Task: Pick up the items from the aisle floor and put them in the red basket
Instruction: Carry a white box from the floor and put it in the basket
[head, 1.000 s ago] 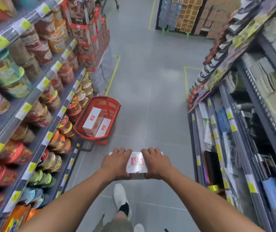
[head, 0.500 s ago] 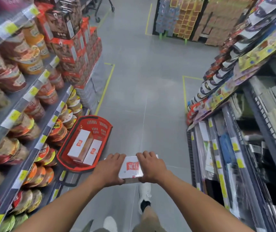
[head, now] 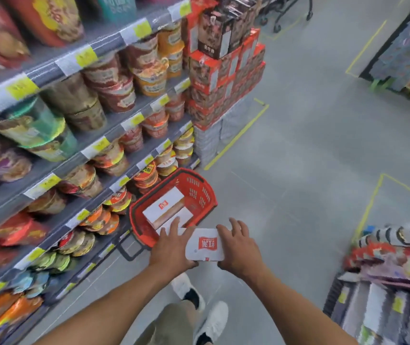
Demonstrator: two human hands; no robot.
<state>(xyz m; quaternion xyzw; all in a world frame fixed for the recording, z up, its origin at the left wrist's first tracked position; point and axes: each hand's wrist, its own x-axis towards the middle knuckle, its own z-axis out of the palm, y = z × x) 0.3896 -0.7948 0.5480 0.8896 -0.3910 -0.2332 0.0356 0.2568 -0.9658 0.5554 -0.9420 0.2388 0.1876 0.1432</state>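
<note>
Box held over the basket's near rim.
Left hand (head: 171, 247) and right hand (head: 238, 247), fingers spread, clasp the box (head: 205, 245), long axis three-to-nine; basket (head: 199, 188) at eleven.

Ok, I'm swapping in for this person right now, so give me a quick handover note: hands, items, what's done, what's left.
Left hand and right hand: both grip one white box with a red logo, held just by the near rim of the red basket.
Basket: on the aisle floor against the noodle shelf, white boxes already inside.
Left: lower the held box in. No other fallen items visible on the floor.
</note>
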